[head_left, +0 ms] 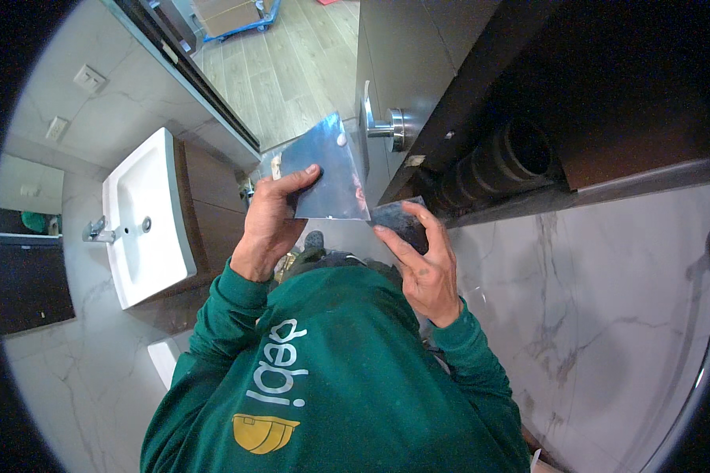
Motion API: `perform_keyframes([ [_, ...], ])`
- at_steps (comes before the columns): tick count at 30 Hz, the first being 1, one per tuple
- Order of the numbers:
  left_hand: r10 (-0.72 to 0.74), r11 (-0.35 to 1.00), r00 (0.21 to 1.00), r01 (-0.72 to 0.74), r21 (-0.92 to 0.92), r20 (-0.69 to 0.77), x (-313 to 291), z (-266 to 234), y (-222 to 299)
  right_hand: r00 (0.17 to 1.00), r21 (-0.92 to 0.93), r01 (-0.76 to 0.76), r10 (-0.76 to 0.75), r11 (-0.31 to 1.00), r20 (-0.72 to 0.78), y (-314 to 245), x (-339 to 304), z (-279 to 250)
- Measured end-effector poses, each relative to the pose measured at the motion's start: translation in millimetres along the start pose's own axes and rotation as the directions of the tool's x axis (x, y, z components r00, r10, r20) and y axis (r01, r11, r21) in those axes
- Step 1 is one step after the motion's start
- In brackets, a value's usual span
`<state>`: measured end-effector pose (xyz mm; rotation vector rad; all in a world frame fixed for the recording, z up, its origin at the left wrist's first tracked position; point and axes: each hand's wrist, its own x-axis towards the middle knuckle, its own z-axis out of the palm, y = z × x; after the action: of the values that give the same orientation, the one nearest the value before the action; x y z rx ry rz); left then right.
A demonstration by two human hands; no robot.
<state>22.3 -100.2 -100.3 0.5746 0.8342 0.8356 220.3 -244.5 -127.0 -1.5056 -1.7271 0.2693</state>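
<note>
I judge this a handling step; left hand [270, 217] clamped on the shiny plate [329, 173], right hand [427, 272] pinching the dark slab [405, 226]; moving either calls for steadiness.

Sink [154, 256] L, plate [331, 185] in L hand [270, 209], flat pc [406, 228] in R hand [427, 266]

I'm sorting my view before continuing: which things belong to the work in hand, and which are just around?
In hand:
- shiny square sheet, held by the left hand
- dark flat piece, held by the right hand

Just around, untouched:
- white sink and faucet
- door handle
- box on a blue dolly
</note>
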Motion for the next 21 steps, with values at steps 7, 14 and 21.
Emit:
perform_keyframes([
  [7, 0.235, 0.936, 0.972, -0.234, 0.263, 0.030, -9.2, 20.1, 10.1, 0.999, -0.062, 0.015, -0.018, 0.998, -0.050, -0.9, -3.4, -20.3],
  [14, 0.341, 0.840, 0.936, -0.344, 0.419, 0.085, -11.7, 23.3, 13.6, 0.998, -0.105, 0.064, -0.066, 0.992, -0.021, -10.2, 8.8, -27.1],
  [21, 0.365, 0.794, 0.928, -0.355, 0.493, 0.081, -13.2, 24.6, 12.4, 0.996, -0.110, 0.082, -0.085, 0.991, -0.020, -10.0, 13.5, -22.9],
])
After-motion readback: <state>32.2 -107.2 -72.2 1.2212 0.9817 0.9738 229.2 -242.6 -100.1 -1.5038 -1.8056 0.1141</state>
